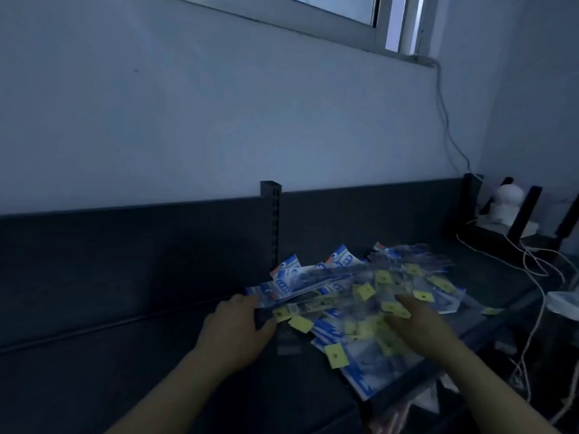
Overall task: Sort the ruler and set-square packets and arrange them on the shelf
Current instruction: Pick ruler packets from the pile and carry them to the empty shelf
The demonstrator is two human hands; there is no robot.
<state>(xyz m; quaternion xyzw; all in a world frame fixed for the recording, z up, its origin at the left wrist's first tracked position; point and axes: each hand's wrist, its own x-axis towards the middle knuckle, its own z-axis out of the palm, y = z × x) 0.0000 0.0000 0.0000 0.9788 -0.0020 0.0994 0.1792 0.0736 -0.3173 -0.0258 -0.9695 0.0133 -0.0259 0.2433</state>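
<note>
1. Pale wall (188,120) fills the view above & behind the slotted upright (271,220), a dark post standing mid-frame.
2. Dark shelf (109,371) has a flat top running L & R from the upright's foot. Its low back panel (125,245) passes behind the upright on both sides.
3. The window frame (313,26) sits high above the upright, a bit R, at the top edge of the view.
4. The pile of packets (360,311) holds ruler & set-square packs in blue/white print & clear plastic. It's heaped loose on the shelf just R of the upright's foot, w/ packs fanned every way & overlapping.
5. R hand (419,324) is well R of the upright & nearer the camera, lying on the pile. Its fingers reach fwd in among the packs, blurred & partly covered. Can't tell if they hold one.
6. L hand (238,330) is in front of the upright, slightly L. Its fingers are curled round the L end of a long packet (297,286).
7. That long packet is narrow & slants from the L hand up & R past the upright's foot, onto the top of the pile.
8. A white round device (506,205) stands far R of the upright at the shelf's end, among black bars (529,211).
9. A thin wall cable (445,120) drops from the window toward the far-R corner. Loose cables (532,261) loop on the shelf far R of the upright.
10. Yellow tags (336,355) are small squares w/ a hole, scattered over the pile R of the upright.
</note>
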